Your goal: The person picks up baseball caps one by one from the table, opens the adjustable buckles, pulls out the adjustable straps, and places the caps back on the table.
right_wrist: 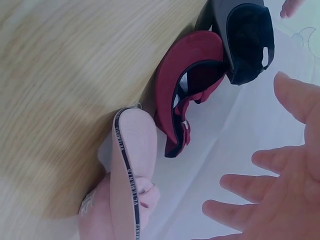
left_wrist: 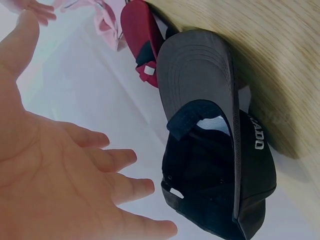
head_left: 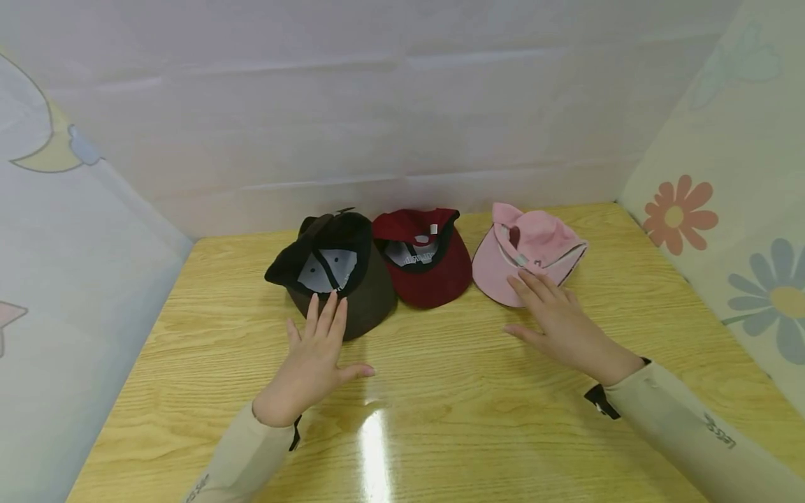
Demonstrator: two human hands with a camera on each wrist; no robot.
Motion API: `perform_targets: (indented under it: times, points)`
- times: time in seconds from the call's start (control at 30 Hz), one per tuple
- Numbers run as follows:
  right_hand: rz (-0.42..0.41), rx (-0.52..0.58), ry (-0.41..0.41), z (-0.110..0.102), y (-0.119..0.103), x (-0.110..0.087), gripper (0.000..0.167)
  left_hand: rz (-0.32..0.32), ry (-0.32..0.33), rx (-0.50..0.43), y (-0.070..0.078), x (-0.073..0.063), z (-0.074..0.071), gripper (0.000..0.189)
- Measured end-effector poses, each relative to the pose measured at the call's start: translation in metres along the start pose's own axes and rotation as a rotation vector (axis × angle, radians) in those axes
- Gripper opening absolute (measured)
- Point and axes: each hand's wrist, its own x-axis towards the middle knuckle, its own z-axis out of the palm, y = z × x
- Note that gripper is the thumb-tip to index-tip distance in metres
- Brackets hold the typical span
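Observation:
Three caps lie in a row near the back of the wooden table. At the left is a black cap (head_left: 367, 300) with a dark grey brim, its inside facing up. A dark red cap (head_left: 434, 283) lies in the middle, its brim toward the front. The pink cap (head_left: 534, 237) is at the right. My left hand (head_left: 311, 367), fingers spread, is over the front of the black cap's brim; in the left wrist view its palm shows bare. With fingers extended, my right hand (head_left: 562, 328) overlaps the pink cap's brim in the head view, nothing in its grasp.
The wood-grain table (head_left: 440, 419) stretches toward me, with a bright reflection at its front. A pale wall covering (head_left: 402, 126) rises behind the caps. Side panels with printed flowers (head_left: 682, 216) at right and a moon (head_left: 56, 140) at left flank the table.

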Motion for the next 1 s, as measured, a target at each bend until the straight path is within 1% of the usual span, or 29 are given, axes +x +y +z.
perform_targets:
  times: [0.4, 0.53, 0.7, 0.83, 1.0]
  points:
    - [0.059, 0.011, -0.011, 0.0, 0.007, 0.0, 0.075, -0.001, 0.005, -0.015, 0.0, -0.002, 0.0, 0.105]
    - [0.085, 0.035, -0.018, -0.001, 0.008, -0.001, 0.075, 0.003, 0.014, -0.024, 0.0, -0.002, 0.001, 0.105]
    - [0.11, 0.064, -0.017, 0.0, 0.012, 0.0, 0.074, -0.003, -0.007, -0.036, 0.0, -0.001, 0.003, 0.105]
    - [0.127, 0.067, -0.007, 0.002, 0.015, 0.0, 0.073, -0.007, -0.018, -0.043, 0.001, 0.0, 0.004, 0.104]
    - [0.156, 0.069, -0.016, 0.003, 0.017, -0.001, 0.074, -0.018, -0.027, -0.052, 0.002, -0.001, 0.004, 0.104]
